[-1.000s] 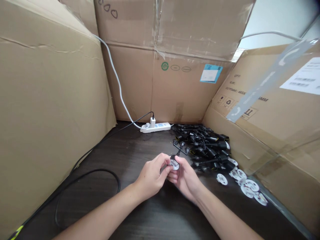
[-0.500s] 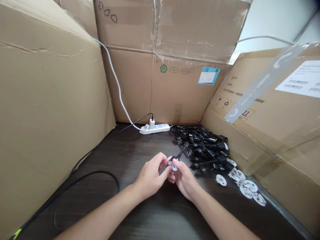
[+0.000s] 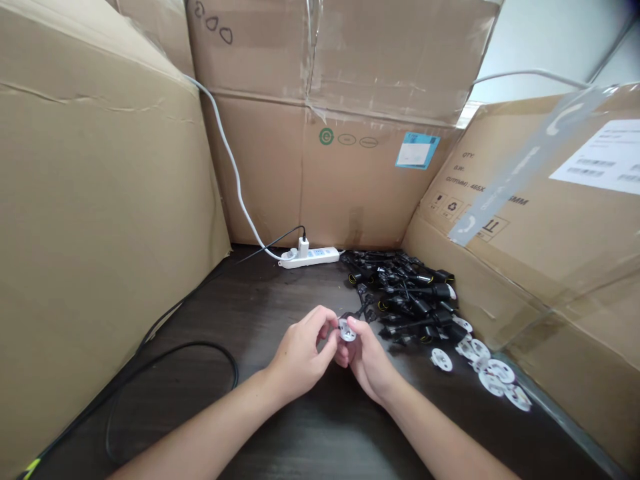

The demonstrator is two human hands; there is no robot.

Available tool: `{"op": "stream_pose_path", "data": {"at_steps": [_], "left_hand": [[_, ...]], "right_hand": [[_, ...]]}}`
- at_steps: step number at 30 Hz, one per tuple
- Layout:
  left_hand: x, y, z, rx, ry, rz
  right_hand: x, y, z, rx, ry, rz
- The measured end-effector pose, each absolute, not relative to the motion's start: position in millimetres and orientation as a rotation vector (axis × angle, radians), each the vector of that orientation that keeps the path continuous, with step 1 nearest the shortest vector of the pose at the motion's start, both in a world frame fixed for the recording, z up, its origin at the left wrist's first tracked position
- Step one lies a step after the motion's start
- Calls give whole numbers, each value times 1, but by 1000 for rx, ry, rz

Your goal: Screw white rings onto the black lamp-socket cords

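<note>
A small white round disc [image 3: 347, 331] with holes is held between my two hands above the dark table. Behind it is a black part with a stem [image 3: 361, 311], pointing away toward the pile; how far the two are joined is not clear. My right hand [image 3: 370, 363] is closed around the piece, thumb on the disc's right edge. Against the disc's left edge, my left hand [image 3: 303, 347] pinches with thumb and forefinger. Its other fingers curl in, and their tips are partly hidden.
Right of my hands lies a heap of black cabled parts [image 3: 415, 300]. Several loose white discs [image 3: 500, 371] trail toward the right carton [image 3: 550, 280]. A white power strip [image 3: 310, 257] sits at the back. A black cable [image 3: 200, 345] loops on the left.
The white disc has tilted to show its face more fully, and the black stem behind it has dipped slightly. Both hands stay in nearly the same place.
</note>
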State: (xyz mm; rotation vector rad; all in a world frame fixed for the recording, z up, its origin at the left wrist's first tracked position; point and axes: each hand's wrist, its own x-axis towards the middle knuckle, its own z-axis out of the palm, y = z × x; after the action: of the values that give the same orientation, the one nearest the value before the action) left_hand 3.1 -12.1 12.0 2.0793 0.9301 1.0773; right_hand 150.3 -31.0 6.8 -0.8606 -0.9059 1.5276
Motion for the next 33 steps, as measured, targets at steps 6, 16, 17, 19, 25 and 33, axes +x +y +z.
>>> {"op": "stream_pose_path", "data": {"at_steps": [6, 16, 17, 19, 25, 33], "left_hand": [[4, -15, 13, 2027, 866, 1106], [7, -10, 10, 1757, 808, 1092], [8, -10, 9, 1709, 799, 1095], [10, -10, 10, 1597, 761, 1095], [11, -10, 20, 1354, 683, 1126], [12, -1, 16, 1131, 791, 927]], "right_hand": [[146, -34, 13, -802, -806, 1598], [146, -34, 10, -791, -807, 1576], [147, -34, 9, -803, -835, 1553], [148, -33, 6, -828, -927, 1481], [151, -31, 6, -1049, -1268, 1079], [158, -28, 6, -1182, -1457, 783]]}}
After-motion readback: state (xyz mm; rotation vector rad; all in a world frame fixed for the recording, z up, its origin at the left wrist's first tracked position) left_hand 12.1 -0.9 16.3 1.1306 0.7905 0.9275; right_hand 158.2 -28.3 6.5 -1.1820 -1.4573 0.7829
